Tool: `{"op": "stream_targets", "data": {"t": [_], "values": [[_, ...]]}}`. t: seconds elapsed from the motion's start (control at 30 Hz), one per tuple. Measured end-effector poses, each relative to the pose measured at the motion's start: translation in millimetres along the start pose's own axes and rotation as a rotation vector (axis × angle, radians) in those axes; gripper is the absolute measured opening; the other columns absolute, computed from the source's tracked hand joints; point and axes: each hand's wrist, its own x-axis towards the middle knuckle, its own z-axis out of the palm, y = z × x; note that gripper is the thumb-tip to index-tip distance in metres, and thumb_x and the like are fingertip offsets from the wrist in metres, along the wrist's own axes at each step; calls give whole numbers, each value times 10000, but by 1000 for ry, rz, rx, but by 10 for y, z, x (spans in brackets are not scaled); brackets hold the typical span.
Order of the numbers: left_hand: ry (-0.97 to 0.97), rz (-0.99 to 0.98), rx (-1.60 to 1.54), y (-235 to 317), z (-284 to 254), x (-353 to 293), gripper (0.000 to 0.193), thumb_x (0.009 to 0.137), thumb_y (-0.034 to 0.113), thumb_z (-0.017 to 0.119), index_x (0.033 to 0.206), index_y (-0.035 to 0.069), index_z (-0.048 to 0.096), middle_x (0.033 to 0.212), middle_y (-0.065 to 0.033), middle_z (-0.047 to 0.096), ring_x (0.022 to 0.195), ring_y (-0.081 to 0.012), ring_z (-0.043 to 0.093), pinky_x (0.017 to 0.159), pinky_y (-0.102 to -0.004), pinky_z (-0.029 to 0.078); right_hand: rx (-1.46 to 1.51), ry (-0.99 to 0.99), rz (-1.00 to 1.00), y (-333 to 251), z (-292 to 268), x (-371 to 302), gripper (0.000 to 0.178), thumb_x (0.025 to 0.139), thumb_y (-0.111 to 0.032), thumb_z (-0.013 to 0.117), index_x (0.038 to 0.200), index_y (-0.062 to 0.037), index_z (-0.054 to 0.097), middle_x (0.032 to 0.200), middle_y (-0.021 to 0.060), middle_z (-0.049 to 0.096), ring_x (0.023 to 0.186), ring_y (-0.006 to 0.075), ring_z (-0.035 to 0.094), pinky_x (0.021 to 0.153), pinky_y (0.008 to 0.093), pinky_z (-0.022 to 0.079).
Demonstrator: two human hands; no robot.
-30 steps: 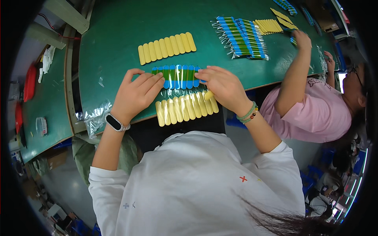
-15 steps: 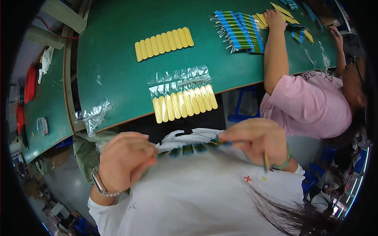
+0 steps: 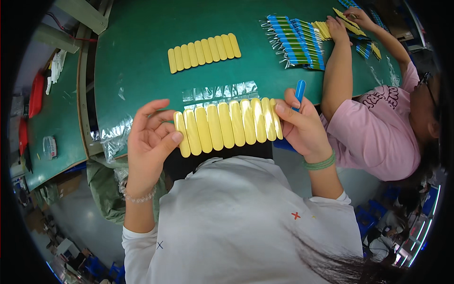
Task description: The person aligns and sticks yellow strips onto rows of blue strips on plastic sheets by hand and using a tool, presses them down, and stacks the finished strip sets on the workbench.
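A row of yellow, round-ended flat strips that look like nail files (image 3: 227, 127) is held up side by side between my two hands, yellow faces toward me and shining in places. My left hand (image 3: 150, 137) pinches its left end between thumb and fingers. At the other end my right hand (image 3: 305, 125) grips the row by thumb and fingers. A single blue file (image 3: 299, 92) also sticks up from between the right hand's fingers. Behind the row, a clear plastic sleeve (image 3: 220, 93) lies on the table; its lower part is hidden.
Another yellow row (image 3: 204, 53) lies farther back on the green table (image 3: 142, 61). Blue-and-green striped packs (image 3: 295, 42) are at the back right, beside a co-worker in a pink shirt (image 3: 373, 128) handling yellow strips. Crumpled plastic (image 3: 113, 137) lies at the table's left edge.
The strips between my hands have turned from edge-on, showing blue and green, to their yellow faces. Both hands have risen toward the table. The co-worker's far hand has moved to the yellow strips.
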Motion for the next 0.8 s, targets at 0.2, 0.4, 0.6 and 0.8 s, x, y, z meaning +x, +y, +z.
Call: {"op": "stream_targets", "data": {"t": [0.2, 0.4, 0.6, 0.8], "values": [[25, -27, -2, 3, -31, 73, 548, 850, -90, 649, 1347, -29, 426, 1196, -171, 594, 927, -144, 630, 824, -273, 552, 35, -11, -19, 11, -52, 72, 302, 958, 1, 586, 834, -148, 355, 897, 25, 590, 856, 115, 641, 765, 292, 566], [57, 69, 116, -58, -35, 229, 514, 867, -90, 636, 1338, -29, 438, 1226, -172, 579, 992, -150, 610, 834, -278, 549, -187, 61, -90, -29, 16, 284, 326, 926, -10, 640, 810, -128, 359, 960, 99, 640, 906, 142, 644, 762, 307, 543], [117, 146, 380, -204, -86, 709, 487, 892, -53, 632, 1345, -16, 457, 1271, -161, 571, 1070, -176, 600, 912, -296, 524, -792, 142, -482, -51, 40, 990, 274, 868, -54, 709, 828, -4, 443, 946, 150, 694, 838, 153, 668, 748, 307, 545], [232, 388, 731, -245, -225, 1324, 426, 899, -15, 641, 1305, 5, 513, 1304, -153, 559, 1117, -219, 596, 879, -314, 539, -1254, 190, -709, -139, 36, 1760, 285, 860, -140, 719, 840, 47, 506, 884, 173, 689, 780, 255, 700, 679, 343, 540]]}}
